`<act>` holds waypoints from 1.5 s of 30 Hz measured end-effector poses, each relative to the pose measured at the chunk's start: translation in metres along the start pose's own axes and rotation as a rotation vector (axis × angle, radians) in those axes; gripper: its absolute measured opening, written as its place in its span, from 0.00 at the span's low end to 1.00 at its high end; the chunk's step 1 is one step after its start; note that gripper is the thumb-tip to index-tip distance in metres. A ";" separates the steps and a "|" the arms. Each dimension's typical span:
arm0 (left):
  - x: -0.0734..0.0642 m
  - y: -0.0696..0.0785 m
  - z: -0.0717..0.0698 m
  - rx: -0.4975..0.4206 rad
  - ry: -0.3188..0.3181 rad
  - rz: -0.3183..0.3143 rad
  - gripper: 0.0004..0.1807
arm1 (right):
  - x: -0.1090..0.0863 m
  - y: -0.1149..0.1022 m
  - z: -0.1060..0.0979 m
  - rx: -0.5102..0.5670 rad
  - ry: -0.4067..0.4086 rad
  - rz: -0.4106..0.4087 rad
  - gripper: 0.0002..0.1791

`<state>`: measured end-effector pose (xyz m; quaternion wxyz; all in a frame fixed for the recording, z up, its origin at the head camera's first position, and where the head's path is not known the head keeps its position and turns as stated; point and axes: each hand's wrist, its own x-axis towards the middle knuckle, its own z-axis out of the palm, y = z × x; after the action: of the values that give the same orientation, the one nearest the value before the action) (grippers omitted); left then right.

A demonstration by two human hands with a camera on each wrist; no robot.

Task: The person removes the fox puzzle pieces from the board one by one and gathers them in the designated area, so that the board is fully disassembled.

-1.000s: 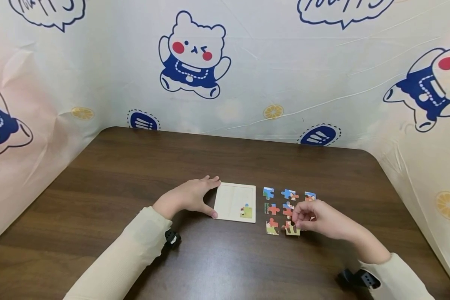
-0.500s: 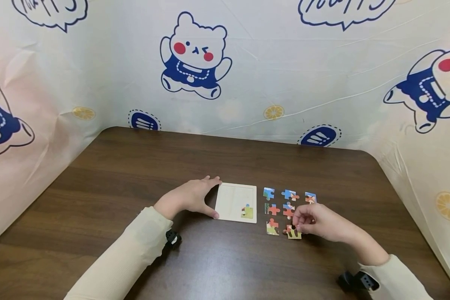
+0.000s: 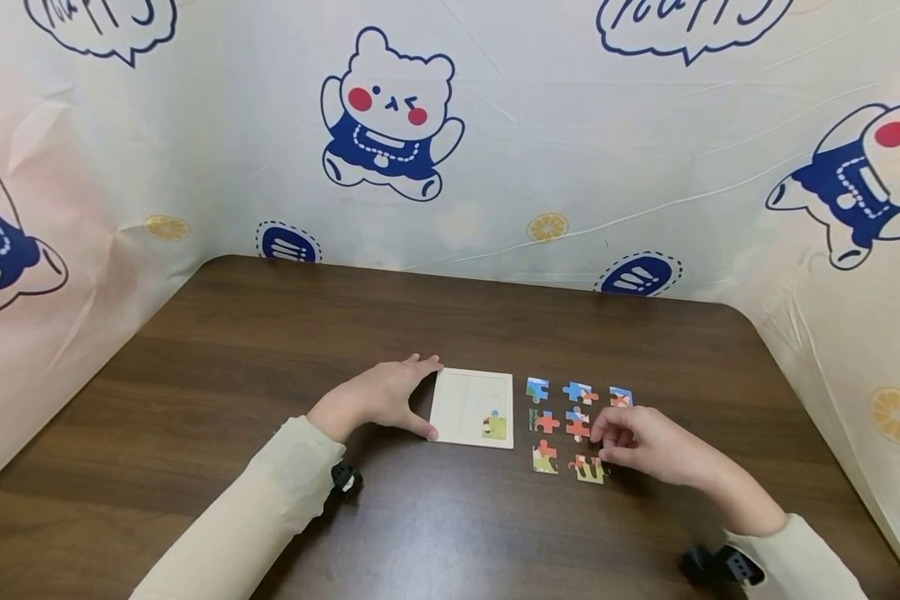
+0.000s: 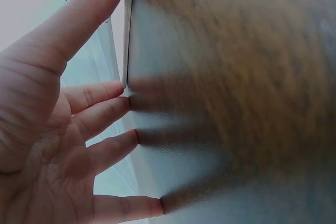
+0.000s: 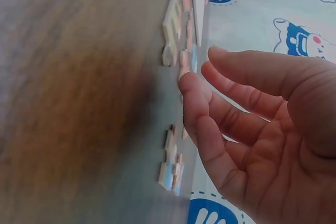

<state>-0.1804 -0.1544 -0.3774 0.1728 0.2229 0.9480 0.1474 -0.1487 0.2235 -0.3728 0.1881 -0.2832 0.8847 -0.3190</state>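
Observation:
In the head view, my left hand spans the left edge of a pale wooden puzzle board, thumb at its near corner and index finger at its far corner. Its fingers are spread and fairly straight; in the left wrist view, fingertips touch the table beside the board's edge. One green jigsaw piece lies in the board's near right corner. My right hand hovers by a striped green-and-red jigsaw piece on the table. In the right wrist view, its fingers curve loosely, with nothing between them and the thumb.
Loose jigsaw pieces lie in rough rows right of the board, among them a blue one, a red one and a fox-patterned one partly behind my right hand. The brown table meets a printed curtain at the back.
The striped piece has shifted slightly right and toward me. My right thumb and fingers have come away from it, a little to the right. The left hand stays on the board.

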 end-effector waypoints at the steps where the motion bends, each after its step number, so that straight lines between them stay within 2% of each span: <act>1: 0.000 0.000 0.000 0.001 0.001 0.002 0.55 | 0.001 -0.001 0.000 -0.005 0.006 -0.015 0.05; 4: -0.001 -0.001 0.000 0.002 0.004 0.008 0.55 | 0.007 -0.005 0.000 -0.025 0.015 -0.055 0.04; 13: -0.001 0.000 0.000 0.007 0.019 0.020 0.54 | 0.039 -0.026 0.006 -0.047 0.004 -0.090 0.03; 20: -0.004 0.000 0.002 -0.039 0.020 0.043 0.52 | 0.067 -0.042 0.017 -0.100 -0.004 -0.159 0.07; 23: -0.007 0.002 0.003 -0.010 0.050 0.018 0.51 | 0.077 -0.048 0.021 -0.105 -0.015 -0.171 0.07; 25: -0.007 0.002 0.003 0.006 0.083 0.027 0.49 | 0.082 -0.050 0.023 -0.110 -0.020 -0.193 0.08; 28: -0.006 0.002 0.003 -0.005 0.133 0.097 0.44 | 0.087 -0.052 0.027 -0.120 -0.030 -0.209 0.08; 30: -0.005 0.001 0.004 -0.032 0.146 0.155 0.41 | 0.090 -0.052 0.030 -0.128 -0.036 -0.223 0.09; 32: -0.005 0.000 0.005 -0.048 0.147 0.179 0.39 | 0.093 -0.054 0.033 -0.137 -0.045 -0.220 0.10; 40: 0.000 -0.002 0.006 -0.027 0.124 0.166 0.38 | 0.098 -0.058 0.040 -0.174 -0.061 -0.182 0.12; 45: 0.003 -0.004 0.007 -0.011 0.095 0.131 0.40 | 0.099 -0.059 0.043 -0.211 -0.082 -0.162 0.12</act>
<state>-0.1817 -0.1547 -0.3858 0.1188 0.2765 0.9377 0.1739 -0.1807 0.1050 -0.3797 0.1669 -0.3850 0.8790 -0.2265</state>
